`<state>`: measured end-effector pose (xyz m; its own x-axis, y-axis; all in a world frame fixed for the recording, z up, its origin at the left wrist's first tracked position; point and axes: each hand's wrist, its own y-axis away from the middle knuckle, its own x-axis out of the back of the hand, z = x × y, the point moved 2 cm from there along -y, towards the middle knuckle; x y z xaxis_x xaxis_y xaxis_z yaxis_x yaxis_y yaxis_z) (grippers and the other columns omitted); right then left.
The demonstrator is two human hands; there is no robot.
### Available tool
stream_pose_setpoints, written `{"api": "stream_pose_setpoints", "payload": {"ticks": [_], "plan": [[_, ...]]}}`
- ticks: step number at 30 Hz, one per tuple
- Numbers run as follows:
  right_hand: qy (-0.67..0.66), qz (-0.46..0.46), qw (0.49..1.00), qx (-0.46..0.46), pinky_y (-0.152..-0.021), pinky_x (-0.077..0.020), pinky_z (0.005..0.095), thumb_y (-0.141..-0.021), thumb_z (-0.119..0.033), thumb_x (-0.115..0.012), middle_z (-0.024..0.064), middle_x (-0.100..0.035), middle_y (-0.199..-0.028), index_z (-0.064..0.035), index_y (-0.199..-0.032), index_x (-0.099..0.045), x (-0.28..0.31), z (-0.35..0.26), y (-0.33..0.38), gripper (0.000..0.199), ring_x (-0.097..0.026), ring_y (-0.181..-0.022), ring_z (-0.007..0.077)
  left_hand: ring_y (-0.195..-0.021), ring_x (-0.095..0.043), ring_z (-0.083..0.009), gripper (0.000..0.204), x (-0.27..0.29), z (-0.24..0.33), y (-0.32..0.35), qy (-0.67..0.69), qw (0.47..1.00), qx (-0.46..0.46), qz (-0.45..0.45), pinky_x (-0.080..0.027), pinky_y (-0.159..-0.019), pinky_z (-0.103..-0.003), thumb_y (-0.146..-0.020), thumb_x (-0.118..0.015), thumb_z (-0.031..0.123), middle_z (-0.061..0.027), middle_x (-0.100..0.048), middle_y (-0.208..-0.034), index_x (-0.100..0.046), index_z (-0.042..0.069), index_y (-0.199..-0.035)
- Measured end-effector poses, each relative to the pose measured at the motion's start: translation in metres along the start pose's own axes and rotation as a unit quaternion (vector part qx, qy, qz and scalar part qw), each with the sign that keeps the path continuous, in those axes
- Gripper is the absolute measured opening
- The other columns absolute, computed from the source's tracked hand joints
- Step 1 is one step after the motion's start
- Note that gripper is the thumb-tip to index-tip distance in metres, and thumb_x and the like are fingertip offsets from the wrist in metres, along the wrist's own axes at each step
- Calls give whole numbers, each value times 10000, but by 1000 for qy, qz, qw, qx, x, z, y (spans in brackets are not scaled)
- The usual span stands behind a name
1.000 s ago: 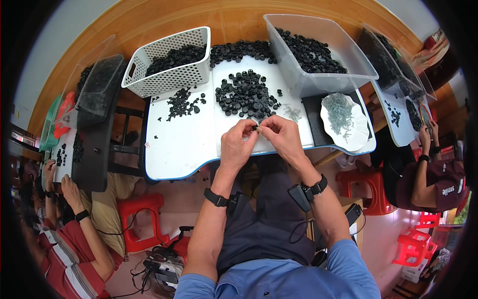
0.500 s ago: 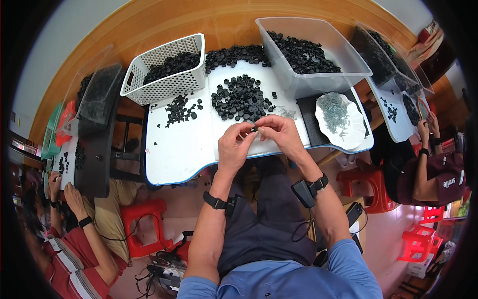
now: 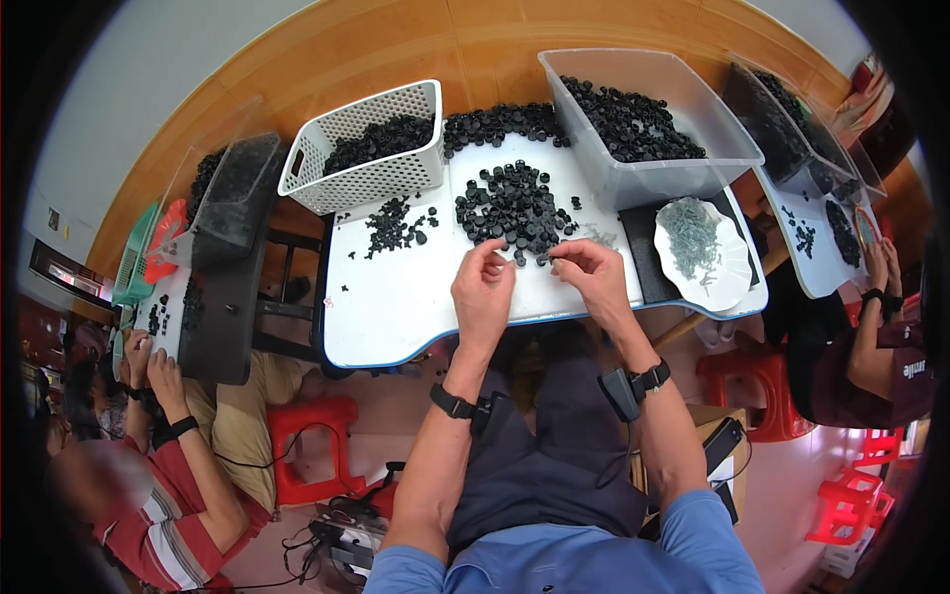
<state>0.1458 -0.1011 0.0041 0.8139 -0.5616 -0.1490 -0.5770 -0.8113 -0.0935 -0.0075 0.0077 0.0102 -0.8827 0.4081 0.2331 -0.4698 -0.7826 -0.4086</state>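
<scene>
A heap of small round black caps (image 3: 510, 203) lies on the white table in front of me. At the near edge of the heap my left hand (image 3: 483, 292) is closed, thumb and forefinger drawn together beside the caps. Whatever its fingertips hold, if anything, is too small to make out. My right hand (image 3: 596, 282) is pinched a short way to the right, its fingertips against dark caps at the heap's near edge; what they grip I cannot tell. Farther left are smaller black pieces (image 3: 396, 228). Thin clear pieces (image 3: 695, 238) fill a white scalloped plate (image 3: 730, 287) on the right.
A white perforated basket (image 3: 371, 186) and a clear plastic bin (image 3: 683, 173), both with black parts, stand at the back. More black caps (image 3: 503, 124) lie between them. A dark mat (image 3: 645, 247) lies by the plate. Other people work at tables on both sides, near red stools (image 3: 315, 450).
My hands, together around a small black piece before, have moved apart and now reach down at the heap's near edge. The whole view has shifted, so the table appears farther right.
</scene>
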Motion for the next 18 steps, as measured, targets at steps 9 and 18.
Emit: {"api": "stream_pose_setpoints", "payload": {"ticks": [9,18], "plan": [[1,31,998,45,-752,-515,225,-915,15,-704,30,-714,-944,24,-1049,-760,-1,6,4,146,-654,-828,78,-791,-624,-299,287,27,-17,-31,-285,958,18,14,-507,-751,-434,-823,-807,122,-101,-615,-849,-697,15,-1066],[-3,45,997,60,-709,-487,219,-895,6,-730,7,-716,-918,2,-1040,-767,1,8,6,149,-620,-794,51,-840,-710,-269,268,19,6,-16,-212,977,29,-26,-555,-762,-375,-852,-804,116,-128,-724,-921,-686,-7,-1058]]}}
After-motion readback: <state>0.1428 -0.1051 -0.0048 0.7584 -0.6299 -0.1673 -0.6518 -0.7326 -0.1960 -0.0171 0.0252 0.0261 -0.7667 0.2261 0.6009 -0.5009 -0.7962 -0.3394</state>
